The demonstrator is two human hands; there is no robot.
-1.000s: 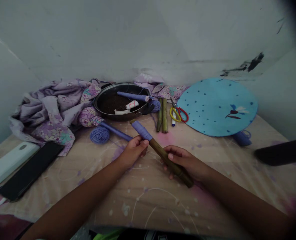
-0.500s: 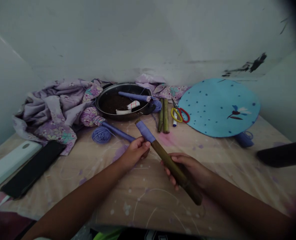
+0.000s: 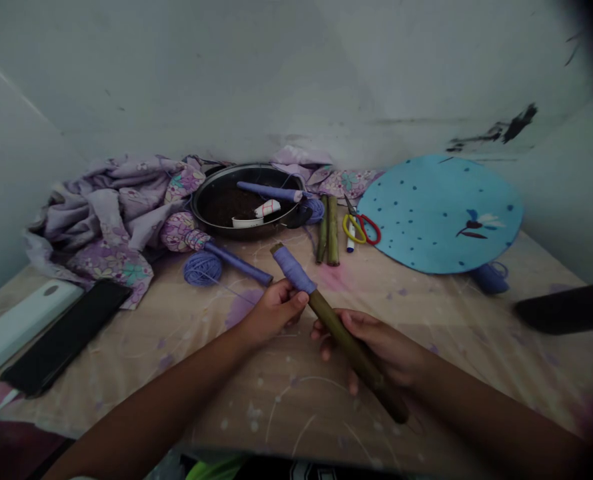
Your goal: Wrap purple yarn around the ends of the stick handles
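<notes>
A green-brown bamboo stick (image 3: 341,330) slants across in front of me, its far end wound with purple yarn (image 3: 293,270). My right hand (image 3: 371,340) grips the bare lower part, thumb on top and fingers around the underside. At the near edge of the winding, my left hand (image 3: 279,310) pinches the yarn, its thumb against the stick. A thin strand runs to that hand from a yarn ball (image 3: 202,268) on the left. Beyond the left hand lies a purple-wrapped stick (image 3: 239,262) with a floral cloth head.
A dark pan (image 3: 249,233) holds another purple-wrapped stick (image 3: 266,191). Two bamboo pieces (image 3: 333,230), scissors (image 3: 355,229) and a blue round board (image 3: 426,227) lie to its right. Crumpled floral cloth (image 3: 111,220), a white device (image 3: 26,327) and a black phone (image 3: 69,337) are leftward.
The purple winding reaches slightly farther down the stick. My left hand has shifted right and down along it. The stick's near end sits a little lower, and the right fingers have loosened slightly.
</notes>
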